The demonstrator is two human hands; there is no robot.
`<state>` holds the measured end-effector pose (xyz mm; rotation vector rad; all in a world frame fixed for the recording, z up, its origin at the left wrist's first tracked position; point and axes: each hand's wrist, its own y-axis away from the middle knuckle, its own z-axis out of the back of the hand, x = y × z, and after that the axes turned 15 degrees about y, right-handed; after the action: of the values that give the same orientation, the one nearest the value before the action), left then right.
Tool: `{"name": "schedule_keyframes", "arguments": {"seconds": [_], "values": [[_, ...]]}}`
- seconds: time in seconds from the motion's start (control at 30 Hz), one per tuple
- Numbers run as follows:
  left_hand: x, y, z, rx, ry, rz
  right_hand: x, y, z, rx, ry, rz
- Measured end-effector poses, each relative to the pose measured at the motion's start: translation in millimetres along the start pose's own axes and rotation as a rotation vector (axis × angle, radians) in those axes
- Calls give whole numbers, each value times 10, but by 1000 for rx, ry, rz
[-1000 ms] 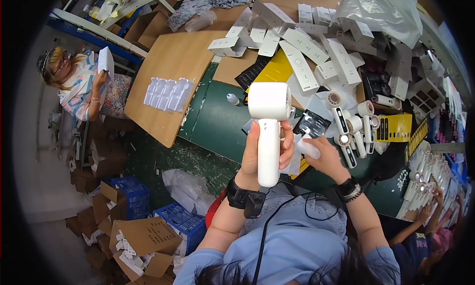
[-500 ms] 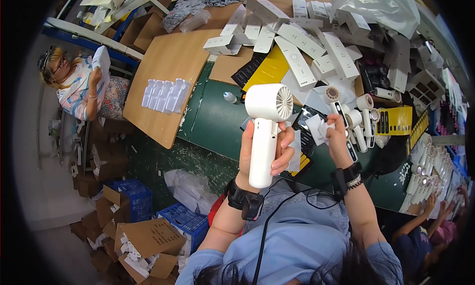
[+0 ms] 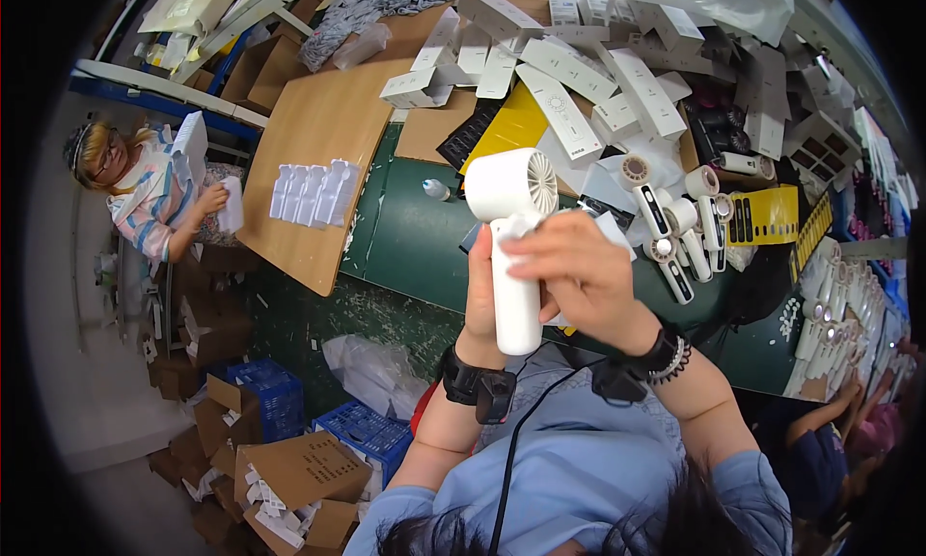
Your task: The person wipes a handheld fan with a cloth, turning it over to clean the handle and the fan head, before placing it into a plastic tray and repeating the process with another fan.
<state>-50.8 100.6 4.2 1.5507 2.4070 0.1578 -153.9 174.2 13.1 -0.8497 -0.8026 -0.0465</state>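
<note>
A white handheld fan (image 3: 519, 315) is upright in front of me, its round ribbed head at the top. My left hand (image 3: 479, 296) grips the handle from the left, thumb along its side; its other fingers are mostly hidden behind the handle. Across the upper handle, just below the head, my right hand (image 3: 593, 271) presses a crumpled white wipe (image 3: 522, 226). That hand is slightly blurred, its fingers bent over the wipe. Several more handheld fans (image 3: 681, 216) lie on the green table (image 3: 410, 223) to the right.
White boxes (image 3: 559, 112) pile up at the back, beside yellow sheets (image 3: 506, 127). A small bottle (image 3: 436, 189) stands mid-table. White trays (image 3: 313, 192) rest on the brown board (image 3: 318, 122); a person (image 3: 145, 194) sits left of it. Cartons (image 3: 304, 469) and blue crates (image 3: 362, 435) are lower left.
My right hand has come left from beside the fans with the wipe and now presses it on the fan's handle. The seated person's hand has lowered and holds a white piece.
</note>
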Motion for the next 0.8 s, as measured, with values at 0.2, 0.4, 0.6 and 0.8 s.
{"name": "schedule_keyframes", "arguments": {"seconds": [0.2, 0.4, 0.6, 0.8], "values": [[-60, -54, 209, 175, 211, 107, 275, 263, -7, 141, -36, 166], [157, 56, -185, -425, -86, -301, 204, 3, 68, 114, 118, 49], [-66, -5, 61, 241, 148, 102, 224, 507, 84, 331, -293, 102], [-15, 38, -119, 162, -4, 2, -58, 398, 393, 344, -497, -40]]}}
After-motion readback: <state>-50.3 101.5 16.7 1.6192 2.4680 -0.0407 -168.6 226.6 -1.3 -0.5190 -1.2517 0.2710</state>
